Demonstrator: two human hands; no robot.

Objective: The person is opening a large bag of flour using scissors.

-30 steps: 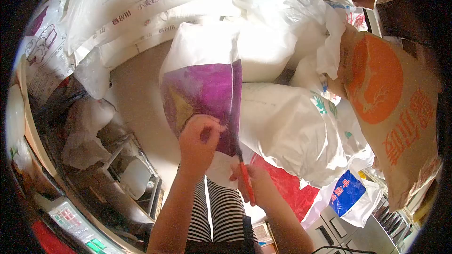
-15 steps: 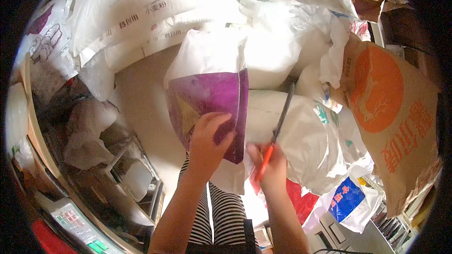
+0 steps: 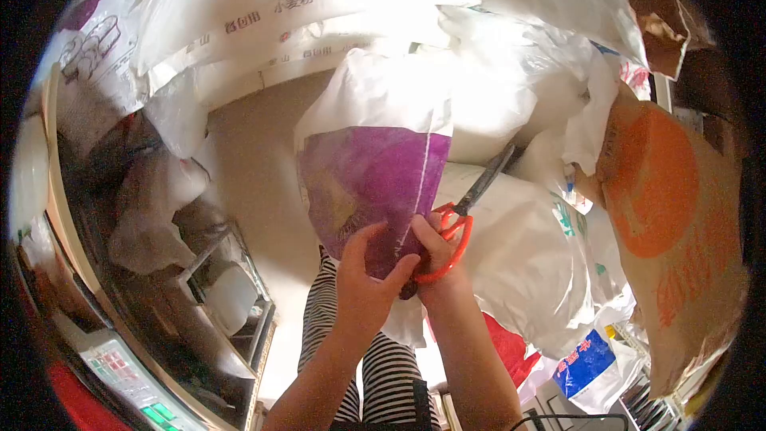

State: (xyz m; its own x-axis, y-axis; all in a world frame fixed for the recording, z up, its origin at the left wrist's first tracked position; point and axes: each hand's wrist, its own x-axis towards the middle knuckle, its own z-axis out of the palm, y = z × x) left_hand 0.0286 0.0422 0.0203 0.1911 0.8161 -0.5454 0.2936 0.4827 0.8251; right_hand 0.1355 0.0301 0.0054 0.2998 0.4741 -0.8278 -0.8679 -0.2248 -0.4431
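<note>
A white bag with a large purple panel (image 3: 359, 175) stands upright in front of me, a stitched seam running down its right side. My left hand (image 3: 369, 275) grips the lower part of the purple panel, thumb and fingers curved together on it. Red-handled scissors (image 3: 456, 241) hang on my right hand (image 3: 437, 259), their dark blades pointing up and to the right. The fingers of my right hand pinch the bag's edge near the lower end of the seam, close to my left fingertips.
White sacks with printing (image 3: 279, 20) are stacked across the back. A full white bag (image 3: 519, 255) lies to the right, beside a brown paper bag with an orange circle (image 3: 650, 183). At the left is a metal-framed rack (image 3: 259, 327). Striped trouser legs (image 3: 391, 375) show below.
My right hand has moved up to the bag's seam, and the scissors have turned in it, with their handle loops now round the hand. My left hand has moved lower on the panel.
</note>
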